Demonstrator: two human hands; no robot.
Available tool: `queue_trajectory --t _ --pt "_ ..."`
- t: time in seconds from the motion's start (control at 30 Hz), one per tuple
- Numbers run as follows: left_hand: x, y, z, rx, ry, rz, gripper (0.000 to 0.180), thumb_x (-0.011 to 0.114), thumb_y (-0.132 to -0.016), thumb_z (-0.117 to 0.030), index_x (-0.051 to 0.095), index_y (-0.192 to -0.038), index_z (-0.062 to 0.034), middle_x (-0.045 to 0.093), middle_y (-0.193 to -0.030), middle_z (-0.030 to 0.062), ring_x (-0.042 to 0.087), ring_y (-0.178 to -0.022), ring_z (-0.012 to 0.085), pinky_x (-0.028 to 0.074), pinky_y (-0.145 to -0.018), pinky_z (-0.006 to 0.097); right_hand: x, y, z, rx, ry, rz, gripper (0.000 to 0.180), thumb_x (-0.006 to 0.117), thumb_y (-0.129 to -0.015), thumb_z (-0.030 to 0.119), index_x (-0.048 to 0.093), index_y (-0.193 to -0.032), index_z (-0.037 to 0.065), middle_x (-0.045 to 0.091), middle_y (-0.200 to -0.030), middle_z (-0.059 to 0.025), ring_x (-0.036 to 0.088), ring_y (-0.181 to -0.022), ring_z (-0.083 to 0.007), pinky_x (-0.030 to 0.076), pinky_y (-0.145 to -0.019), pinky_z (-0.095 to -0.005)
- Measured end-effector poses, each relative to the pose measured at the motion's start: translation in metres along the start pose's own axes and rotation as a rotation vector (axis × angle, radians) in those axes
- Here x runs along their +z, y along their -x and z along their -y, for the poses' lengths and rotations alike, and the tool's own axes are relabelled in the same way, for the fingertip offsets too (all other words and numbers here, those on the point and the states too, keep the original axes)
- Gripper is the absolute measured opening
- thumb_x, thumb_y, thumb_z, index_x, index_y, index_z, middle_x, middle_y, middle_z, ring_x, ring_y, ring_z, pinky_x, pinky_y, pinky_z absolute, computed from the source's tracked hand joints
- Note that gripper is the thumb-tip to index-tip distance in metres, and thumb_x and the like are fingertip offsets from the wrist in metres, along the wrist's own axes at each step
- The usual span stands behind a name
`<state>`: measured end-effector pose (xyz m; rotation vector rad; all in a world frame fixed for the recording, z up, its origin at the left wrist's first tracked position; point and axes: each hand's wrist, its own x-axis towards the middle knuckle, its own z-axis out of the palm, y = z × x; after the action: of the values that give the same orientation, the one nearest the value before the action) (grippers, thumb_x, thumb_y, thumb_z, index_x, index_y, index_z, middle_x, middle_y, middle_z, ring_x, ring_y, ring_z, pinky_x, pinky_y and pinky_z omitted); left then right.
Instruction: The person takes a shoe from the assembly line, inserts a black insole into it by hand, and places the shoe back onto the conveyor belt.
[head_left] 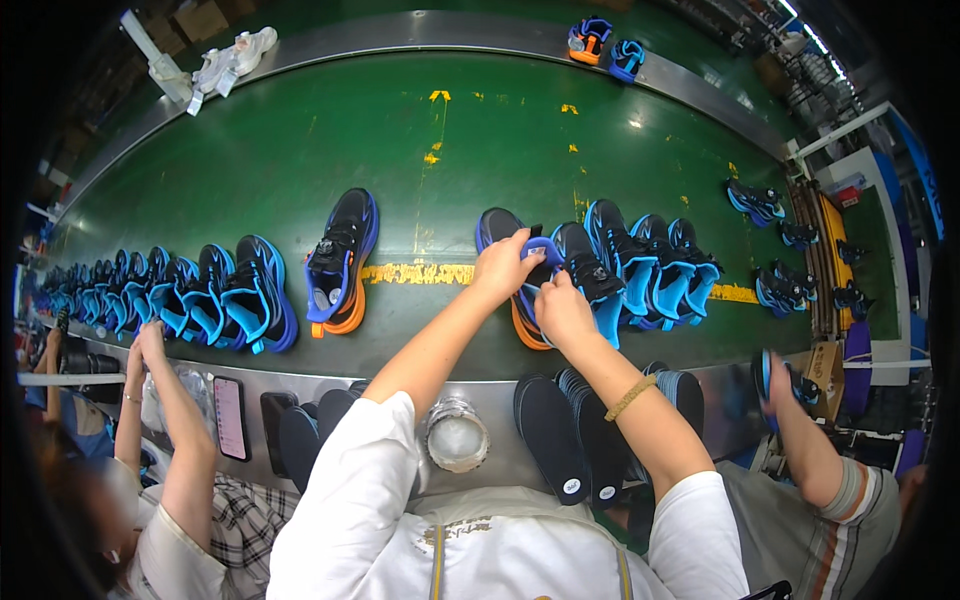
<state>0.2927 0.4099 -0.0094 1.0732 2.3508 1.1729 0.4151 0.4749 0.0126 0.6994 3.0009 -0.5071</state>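
Note:
A black sneaker [497,224] with a purple lining and an orange heel sole lies on the green belt in front of me, toe pointing away. My left hand [505,268] is closed on its tongue and the upper edge of its opening. On the right side of the same opening, my right hand [562,308] pinches the collar, fingers curled in. Both hands cover much of the shoe's middle. Close by on the right stand several black sneakers with light blue linings [607,245]. Another orange-soled sneaker [343,255] sits apart to the left.
A long row of blue-lined sneakers [262,290] runs left. Stacks of dark insoles [552,430], a round container [457,437] and a phone [230,418] lie on the metal ledge [400,480]. Co-workers' hands show at left [148,345] and right [780,385]. Two shoes [590,42] rest on the far rail.

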Motion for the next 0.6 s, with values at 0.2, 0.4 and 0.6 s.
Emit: queue_trajectory --t 0.2,0.4,0.6 --pt "-0.009 -0.004 0.028 -0.154 0.155 0.065 0.038 0.053 -0.082 -0.038 0.058 -0.087 -0.0010 0.059 -0.068 0.0149 0.057 -0.060 0.0241 0.044 -0.058 0.034 -0.032 0.016 0.015 0.100 0.172 0.301 0.040 0.061 -0.068 0.031 0.058 -0.093 -0.001 0.053 -0.096 -0.0224 0.056 -0.087 -0.0343 0.048 -0.074 -0.0402" --pt "-0.005 -0.004 0.034 -0.166 0.349 0.157 0.040 0.050 -0.085 -0.036 0.057 -0.077 0.0023 0.055 -0.061 0.0111 0.050 -0.058 0.0137 0.040 -0.054 0.030 -0.008 -0.004 -0.003 -0.182 0.241 0.421 0.018 0.053 -0.072 0.011 0.061 -0.083 -0.001 0.055 -0.089 -0.0205 0.059 -0.081 -0.0314 0.050 -0.069 -0.0372" --pt "-0.005 0.001 0.018 -0.175 0.201 0.116 0.039 0.047 -0.084 -0.038 0.056 -0.079 -0.0003 0.057 -0.073 0.0229 0.056 -0.073 0.0385 0.043 -0.063 0.042 0.032 -0.015 -0.016 -0.265 0.255 0.166 0.016 0.049 -0.076 0.012 0.059 -0.079 0.000 0.054 -0.087 -0.0156 0.058 -0.080 -0.0264 0.050 -0.066 -0.0346"
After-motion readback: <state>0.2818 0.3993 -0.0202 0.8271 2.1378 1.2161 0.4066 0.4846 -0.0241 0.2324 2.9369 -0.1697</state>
